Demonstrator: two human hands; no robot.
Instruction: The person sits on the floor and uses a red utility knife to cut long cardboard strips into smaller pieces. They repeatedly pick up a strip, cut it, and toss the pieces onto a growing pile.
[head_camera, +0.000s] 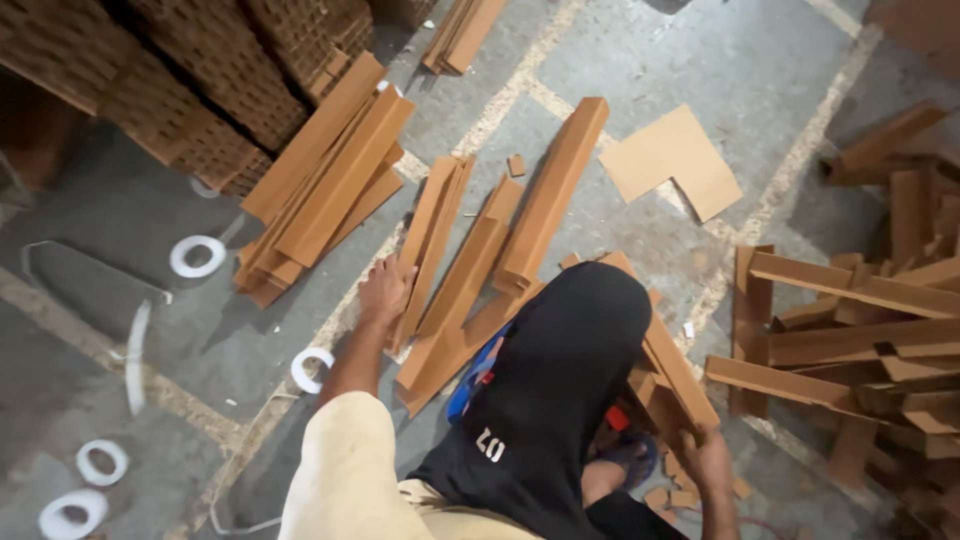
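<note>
- Left hand (385, 288): reached forward and rested, fingers curled, on the near end of a long folded cardboard strip (432, 238) lying on the concrete floor (760, 70); it touched the strip's edge, but whether it actually gripped it could not be told.
- Right hand (708, 462): lay low near the bottom edge of the floor area in view, fingers closed around the lower end of a cardboard angle piece (672, 365) that ran up and away beside the person's dark-trousered knee (560, 370).
- Strips beside the left hand: two more long cardboard channels (555, 190) lay just to the right of the touched strip, roughly parallel and slanting toward the far edge of the floor.
- Bundle of cardboard angles (325, 185): lay to the left of the strip, slanting toward the stacked cardboard (200, 90) at the far left corner.
- Flat cardboard sheet (672, 160): lay apart, toward the far right of the floor.
- Loose heap of cardboard pieces (860, 330): piled along the right edge.
- White tape rolls (197, 256): scattered over the left part of the floor, one ring (310, 370) near the left forearm.
- Sandalled foot (625, 455): planted just beside the right hand, among small cardboard scraps (672, 495).
</note>
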